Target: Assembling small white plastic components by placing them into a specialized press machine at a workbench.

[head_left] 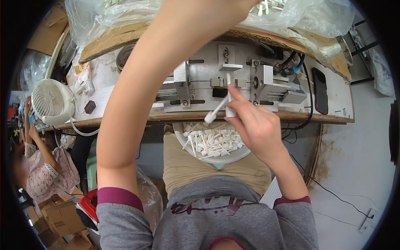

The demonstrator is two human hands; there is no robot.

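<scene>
My left arm stretches up across the bench, and my left hand (221,11) is at the top edge beside a clear bag of white plastic pieces (266,6). Its fingers are cut off by the frame edge. My right hand (254,123) is closed in front of the metal clamping fixture (227,82). Between its thumb and fingers is a white plastic stick with a thick round end (211,116), tilted down to the left. Another white piece (230,109) stands upright by the fingertips, close to the fixture's middle; whether the hand grips it too, I cannot tell.
A white bowl (179,135) full of similar white pieces rests on my lap below the bench edge. At the left stand a white fan (52,102) and a co-worker (48,171). A black phone (320,89) and black cables (309,89) lie at the right. Cardboard (112,41) spans the back.
</scene>
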